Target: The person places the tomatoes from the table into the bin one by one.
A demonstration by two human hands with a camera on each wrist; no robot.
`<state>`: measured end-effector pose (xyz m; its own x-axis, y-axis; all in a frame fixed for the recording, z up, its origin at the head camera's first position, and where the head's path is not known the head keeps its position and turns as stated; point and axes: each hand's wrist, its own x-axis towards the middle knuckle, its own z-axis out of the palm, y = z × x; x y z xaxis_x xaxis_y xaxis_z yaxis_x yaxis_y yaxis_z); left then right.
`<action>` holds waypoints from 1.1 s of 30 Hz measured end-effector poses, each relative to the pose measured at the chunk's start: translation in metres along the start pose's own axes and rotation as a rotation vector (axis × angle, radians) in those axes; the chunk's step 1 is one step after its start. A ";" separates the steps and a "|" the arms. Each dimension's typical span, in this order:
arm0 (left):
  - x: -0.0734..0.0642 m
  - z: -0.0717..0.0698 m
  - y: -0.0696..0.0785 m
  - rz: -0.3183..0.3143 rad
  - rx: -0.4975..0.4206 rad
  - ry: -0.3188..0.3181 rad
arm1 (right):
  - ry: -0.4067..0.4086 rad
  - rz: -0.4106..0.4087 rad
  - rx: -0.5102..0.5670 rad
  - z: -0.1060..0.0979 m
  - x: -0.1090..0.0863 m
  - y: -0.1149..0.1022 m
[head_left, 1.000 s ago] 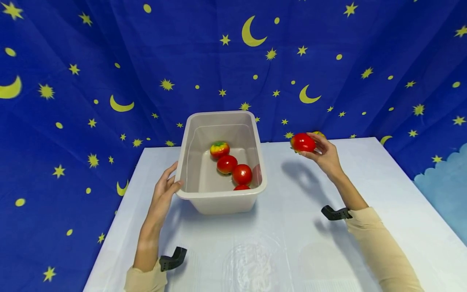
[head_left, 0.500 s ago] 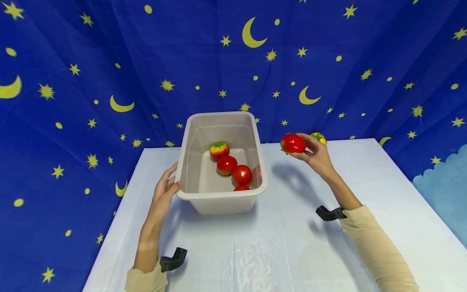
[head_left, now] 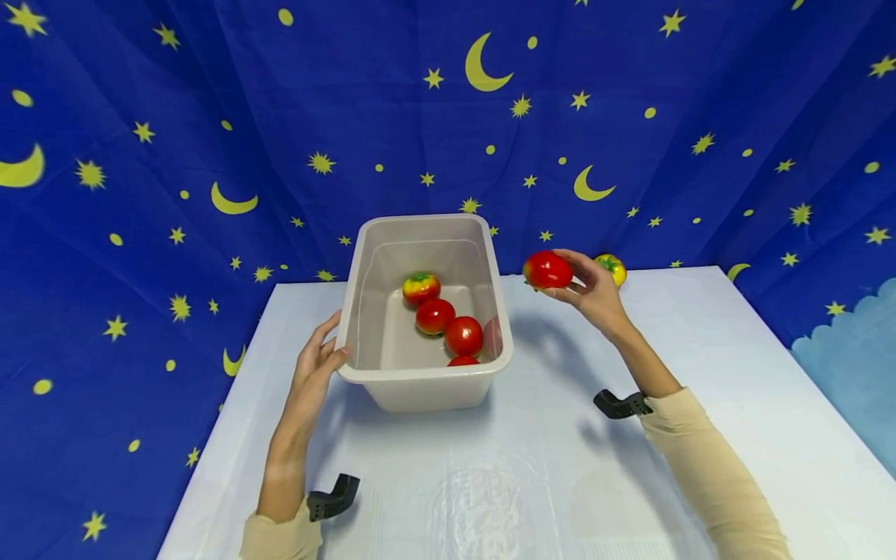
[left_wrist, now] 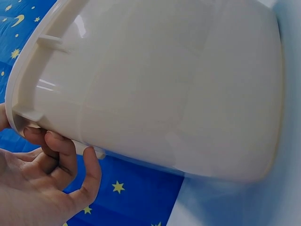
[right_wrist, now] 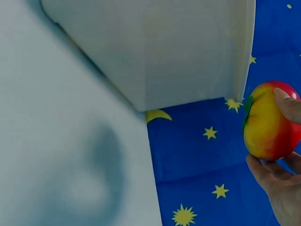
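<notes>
My left hand [head_left: 313, 373] grips the left rim of a light grey plastic bin [head_left: 427, 395], thumb over the edge and fingers against the outside, as the left wrist view shows. A glossy tomato [head_left: 548, 270], red with a yellow side and green leaves at its stem end, is held in my right hand [head_left: 591, 292] above the table, just right of the bin. The right wrist view shows the yellow side of this tomato [right_wrist: 265, 123] between thumb and fingers. Inside the bin lie several tomatoes [head_left: 435, 316], one of them red and yellow [head_left: 421, 288]; the bin's front wall partly hides the nearest.
Behind my right hand, a yellow tomato with a green top [head_left: 611, 269] sits at the table's back edge. A white covering lies on the table [head_left: 532, 467]. Blue cloth with yellow moons and stars [head_left: 392, 93] hangs behind. Each wrist carries a black bracket [head_left: 623, 405].
My right hand has moved left with the tomato, closer to the bin, bringing the yellow tomato behind it into fuller view. My left hand and the bin have stayed put.
</notes>
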<state>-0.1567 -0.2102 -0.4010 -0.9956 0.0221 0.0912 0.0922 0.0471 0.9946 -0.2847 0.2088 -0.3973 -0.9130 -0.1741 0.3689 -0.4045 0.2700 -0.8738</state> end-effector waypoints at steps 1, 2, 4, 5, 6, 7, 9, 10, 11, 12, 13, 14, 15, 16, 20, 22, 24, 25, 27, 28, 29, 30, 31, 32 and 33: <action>0.000 0.000 0.000 0.004 -0.001 -0.001 | -0.002 -0.003 0.002 0.001 0.001 -0.001; 0.000 0.000 0.000 0.005 -0.001 -0.001 | -0.003 -0.006 0.007 0.002 0.001 -0.002; -0.001 -0.001 0.000 0.008 0.000 -0.002 | -0.004 -0.014 0.013 0.004 0.003 -0.004; -0.001 -0.001 0.000 0.008 0.000 -0.002 | -0.004 -0.016 0.016 0.005 0.003 -0.006; -0.001 -0.001 0.000 0.009 0.000 -0.002 | -0.003 -0.018 0.014 0.006 0.004 -0.007; -0.001 -0.001 0.000 0.008 0.001 -0.002 | -0.003 -0.020 0.017 0.006 0.005 -0.008; -0.001 -0.001 0.000 0.007 0.003 -0.003 | -0.002 -0.026 0.022 0.008 0.006 -0.010; 0.000 -0.001 0.000 0.008 0.004 -0.002 | -0.004 -0.028 0.028 0.008 0.007 -0.010; -0.001 -0.001 0.000 0.008 0.005 -0.003 | -0.005 -0.029 0.031 0.009 0.007 -0.012; -0.001 -0.001 0.000 0.010 0.005 -0.003 | -0.008 -0.031 0.032 0.009 0.008 -0.013; -0.001 -0.001 0.000 0.011 0.004 -0.004 | -0.009 -0.030 0.035 0.010 0.008 -0.015; -0.001 -0.001 0.001 0.013 0.003 -0.005 | -0.010 -0.030 0.037 0.011 0.009 -0.016; -0.001 -0.001 0.001 0.014 0.002 -0.007 | -0.011 -0.027 0.043 0.011 0.010 -0.018; -0.001 -0.001 0.001 0.015 0.002 -0.007 | -0.012 -0.026 0.047 0.012 0.010 -0.019; 0.000 -0.001 0.001 0.017 0.001 -0.007 | -0.018 -0.029 0.068 0.015 0.013 -0.024; 0.000 -0.002 0.000 0.020 0.001 -0.005 | -0.021 -0.036 0.076 0.017 0.014 -0.026; 0.000 -0.002 0.000 0.022 -0.001 -0.006 | -0.030 -0.046 0.077 0.020 0.015 -0.029; 0.000 -0.002 0.000 0.023 -0.001 -0.006 | -0.034 -0.050 0.077 0.021 0.015 -0.031; 0.000 -0.002 -0.001 0.024 -0.001 -0.007 | -0.045 -0.057 0.076 0.024 0.016 -0.035; 0.000 -0.002 -0.001 0.023 -0.001 -0.009 | -0.050 -0.059 0.076 0.025 0.017 -0.036; 0.000 -0.002 -0.001 0.024 -0.001 -0.009 | -0.054 -0.064 0.076 0.026 0.018 -0.038; 0.000 -0.001 -0.001 0.023 0.000 -0.010 | -0.060 -0.069 0.080 0.027 0.019 -0.039; 0.000 -0.001 -0.001 0.023 0.000 -0.009 | -0.066 -0.074 0.081 0.029 0.019 -0.040; 0.001 -0.001 -0.001 0.022 0.000 -0.009 | -0.071 -0.080 0.085 0.030 0.020 -0.041; 0.001 -0.001 -0.001 0.022 0.000 -0.008 | -0.075 -0.085 0.091 0.032 0.021 -0.042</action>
<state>-0.1576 -0.2113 -0.4019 -0.9931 0.0313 0.1128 0.1142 0.0462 0.9924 -0.2850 0.1639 -0.3628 -0.8679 -0.2637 0.4210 -0.4705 0.1649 -0.8668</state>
